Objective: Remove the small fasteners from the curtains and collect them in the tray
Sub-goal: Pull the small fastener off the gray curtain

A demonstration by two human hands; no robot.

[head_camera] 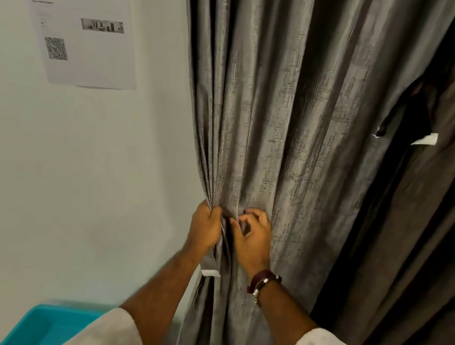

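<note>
A grey textured curtain (285, 108) hangs down the middle of the view. My left hand (204, 228) grips its bunched left edge. My right hand (251, 237) is right beside it with curled fingers pinching a fold of the same curtain; any fastener between the fingers is hidden. A small white tab (209, 272) sits on the curtain edge just below my left hand. Two more white tabs (424, 139) show on the dark brown curtain (429, 225) to the right. The turquoise tray (38, 327) lies at the bottom left, partly behind my left sleeve.
A white wall (77, 168) fills the left side, with a printed sheet (82, 17) bearing a QR code taped to it. A dark device is mounted at the top left corner. The brown curtain overlaps the grey one on the right.
</note>
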